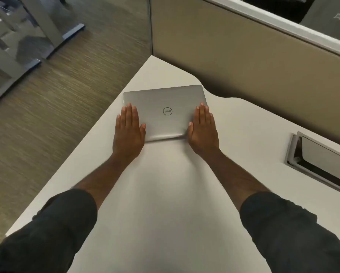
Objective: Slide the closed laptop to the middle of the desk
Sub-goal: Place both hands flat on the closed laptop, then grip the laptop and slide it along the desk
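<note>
Closed silver Dell laptop [165,112] at twelve o'clock on white tabletop [165,194]: rigid, smooth, probably slides easily. Left hand [128,131], right hand [203,131] flat on lid's side edges, fingers [128,113] extended, gripping nothing; best pressed there.

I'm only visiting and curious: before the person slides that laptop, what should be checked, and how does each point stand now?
1. Lid closed: ok; the silver rectangular laptop lies shut, logo up.
2. Left hand flat on its left edge: ok.
3. Right hand flat on its right edge: ok.
4. Path toward the person: ok; the white desk top shows bare there.
5. Distance from the desk's left edge: not ok; laptop sits close to it.
6. Grey cable hatch clear of the path: ok, off to the right.
</note>
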Action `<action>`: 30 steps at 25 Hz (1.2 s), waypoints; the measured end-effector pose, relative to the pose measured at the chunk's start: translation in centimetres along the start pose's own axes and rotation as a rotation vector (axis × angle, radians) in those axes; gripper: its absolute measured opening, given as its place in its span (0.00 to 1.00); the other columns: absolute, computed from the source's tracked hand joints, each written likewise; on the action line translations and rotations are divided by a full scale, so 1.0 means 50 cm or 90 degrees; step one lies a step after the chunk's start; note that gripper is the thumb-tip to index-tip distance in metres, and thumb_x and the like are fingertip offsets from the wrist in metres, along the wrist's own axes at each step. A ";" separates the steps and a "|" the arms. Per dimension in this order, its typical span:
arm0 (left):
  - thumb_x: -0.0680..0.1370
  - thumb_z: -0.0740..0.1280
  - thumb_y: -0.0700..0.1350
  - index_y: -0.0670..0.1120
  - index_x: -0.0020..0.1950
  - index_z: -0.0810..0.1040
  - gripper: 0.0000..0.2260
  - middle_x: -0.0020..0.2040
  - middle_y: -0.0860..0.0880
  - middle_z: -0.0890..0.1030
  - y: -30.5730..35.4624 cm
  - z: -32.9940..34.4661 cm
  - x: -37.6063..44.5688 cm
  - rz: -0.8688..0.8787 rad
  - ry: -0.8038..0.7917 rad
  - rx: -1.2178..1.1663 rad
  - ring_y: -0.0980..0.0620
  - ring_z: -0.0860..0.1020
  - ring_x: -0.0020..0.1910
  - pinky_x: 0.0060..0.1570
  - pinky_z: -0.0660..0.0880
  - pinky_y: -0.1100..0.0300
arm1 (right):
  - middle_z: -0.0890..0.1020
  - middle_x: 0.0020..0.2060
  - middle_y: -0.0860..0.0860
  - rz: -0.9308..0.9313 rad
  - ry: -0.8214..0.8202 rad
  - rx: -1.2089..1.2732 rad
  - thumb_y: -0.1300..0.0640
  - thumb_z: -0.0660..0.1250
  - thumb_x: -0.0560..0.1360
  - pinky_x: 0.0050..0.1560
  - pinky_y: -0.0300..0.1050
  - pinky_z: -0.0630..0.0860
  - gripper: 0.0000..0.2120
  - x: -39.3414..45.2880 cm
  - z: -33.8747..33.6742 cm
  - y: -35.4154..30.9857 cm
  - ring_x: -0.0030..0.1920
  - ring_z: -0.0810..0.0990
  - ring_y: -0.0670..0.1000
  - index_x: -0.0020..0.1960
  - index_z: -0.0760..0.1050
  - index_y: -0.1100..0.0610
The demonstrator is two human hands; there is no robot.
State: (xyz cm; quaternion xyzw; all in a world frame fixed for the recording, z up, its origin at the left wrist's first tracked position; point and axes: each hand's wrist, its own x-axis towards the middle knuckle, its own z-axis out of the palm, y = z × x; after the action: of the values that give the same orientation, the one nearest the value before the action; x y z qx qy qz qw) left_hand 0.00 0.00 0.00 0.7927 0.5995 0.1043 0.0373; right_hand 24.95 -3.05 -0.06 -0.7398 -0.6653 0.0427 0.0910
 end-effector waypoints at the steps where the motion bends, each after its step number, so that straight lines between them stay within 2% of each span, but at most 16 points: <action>1: 0.85 0.51 0.50 0.36 0.80 0.51 0.27 0.81 0.36 0.53 -0.004 0.007 0.011 -0.023 0.000 -0.006 0.38 0.52 0.81 0.78 0.54 0.42 | 0.54 0.81 0.62 0.003 0.001 -0.007 0.53 0.49 0.84 0.81 0.53 0.48 0.29 0.014 0.007 0.006 0.81 0.52 0.61 0.81 0.51 0.66; 4: 0.85 0.52 0.55 0.38 0.80 0.55 0.29 0.81 0.34 0.53 -0.019 0.020 0.037 -0.096 -0.021 -0.027 0.36 0.53 0.80 0.77 0.56 0.41 | 0.53 0.81 0.63 0.037 -0.028 -0.011 0.47 0.49 0.85 0.80 0.55 0.50 0.31 0.051 0.018 0.026 0.81 0.51 0.62 0.81 0.50 0.65; 6: 0.83 0.54 0.59 0.40 0.78 0.61 0.30 0.79 0.33 0.57 -0.020 0.028 0.055 -0.144 -0.031 -0.028 0.33 0.59 0.77 0.72 0.62 0.39 | 0.55 0.80 0.65 0.060 -0.045 -0.031 0.42 0.50 0.84 0.78 0.58 0.55 0.34 0.077 0.032 0.040 0.79 0.56 0.64 0.81 0.51 0.63; 8: 0.82 0.56 0.63 0.44 0.77 0.64 0.31 0.75 0.33 0.63 -0.014 0.030 0.069 -0.194 -0.040 -0.046 0.33 0.66 0.70 0.65 0.68 0.39 | 0.60 0.77 0.67 0.077 -0.060 -0.062 0.40 0.49 0.84 0.70 0.61 0.66 0.33 0.099 0.036 0.057 0.73 0.66 0.68 0.81 0.54 0.60; 10: 0.81 0.56 0.64 0.47 0.77 0.64 0.30 0.70 0.34 0.69 -0.005 0.030 0.084 -0.255 -0.050 -0.082 0.34 0.69 0.65 0.61 0.69 0.40 | 0.68 0.70 0.66 0.103 -0.059 -0.071 0.38 0.50 0.83 0.58 0.59 0.72 0.32 0.115 0.038 0.071 0.62 0.72 0.67 0.80 0.58 0.58; 12: 0.81 0.56 0.64 0.48 0.77 0.65 0.30 0.66 0.35 0.71 0.004 0.029 0.095 -0.303 -0.061 -0.124 0.34 0.69 0.64 0.62 0.69 0.40 | 0.73 0.62 0.65 0.111 -0.045 -0.057 0.36 0.51 0.82 0.52 0.57 0.73 0.33 0.121 0.042 0.079 0.57 0.73 0.65 0.79 0.60 0.57; 15: 0.79 0.61 0.65 0.48 0.78 0.62 0.33 0.70 0.37 0.69 0.028 0.031 0.110 -0.368 -0.084 -0.199 0.35 0.66 0.68 0.65 0.66 0.40 | 0.72 0.59 0.63 0.124 -0.050 -0.015 0.34 0.53 0.80 0.46 0.54 0.73 0.35 0.124 0.047 0.077 0.55 0.73 0.64 0.79 0.60 0.56; 19: 0.72 0.73 0.60 0.52 0.78 0.62 0.38 0.73 0.40 0.64 0.054 0.030 0.124 -0.469 -0.092 -0.306 0.36 0.63 0.71 0.69 0.64 0.42 | 0.69 0.61 0.61 0.164 -0.067 0.032 0.29 0.55 0.77 0.50 0.54 0.75 0.40 0.125 0.050 0.065 0.58 0.71 0.63 0.80 0.58 0.52; 25: 0.65 0.80 0.55 0.60 0.73 0.68 0.38 0.69 0.46 0.67 0.016 0.027 0.145 -0.564 -0.058 -0.467 0.40 0.68 0.68 0.68 0.70 0.47 | 0.68 0.62 0.60 0.206 -0.084 0.132 0.28 0.59 0.74 0.54 0.55 0.75 0.40 0.131 0.048 0.062 0.60 0.72 0.63 0.80 0.57 0.47; 27: 0.64 0.82 0.53 0.60 0.74 0.68 0.41 0.71 0.47 0.69 -0.007 0.023 0.148 -0.547 -0.061 -0.535 0.43 0.71 0.68 0.69 0.71 0.48 | 0.69 0.61 0.59 0.220 -0.082 0.175 0.26 0.58 0.73 0.55 0.54 0.75 0.41 0.129 0.043 0.061 0.60 0.74 0.62 0.80 0.57 0.45; 30: 0.64 0.82 0.54 0.56 0.77 0.65 0.45 0.73 0.50 0.71 -0.030 0.017 0.147 -0.478 -0.097 -0.542 0.47 0.71 0.71 0.72 0.69 0.48 | 0.70 0.60 0.56 0.252 -0.083 0.211 0.22 0.57 0.69 0.55 0.53 0.76 0.44 0.124 0.036 0.060 0.60 0.76 0.61 0.79 0.58 0.43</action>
State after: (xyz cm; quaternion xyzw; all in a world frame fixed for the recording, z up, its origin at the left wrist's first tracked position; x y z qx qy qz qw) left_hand 0.66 7.52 -0.22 0.4457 0.7408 0.2585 0.4310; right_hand 28.22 2.97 -2.03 -0.8261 -0.4963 0.2154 0.1578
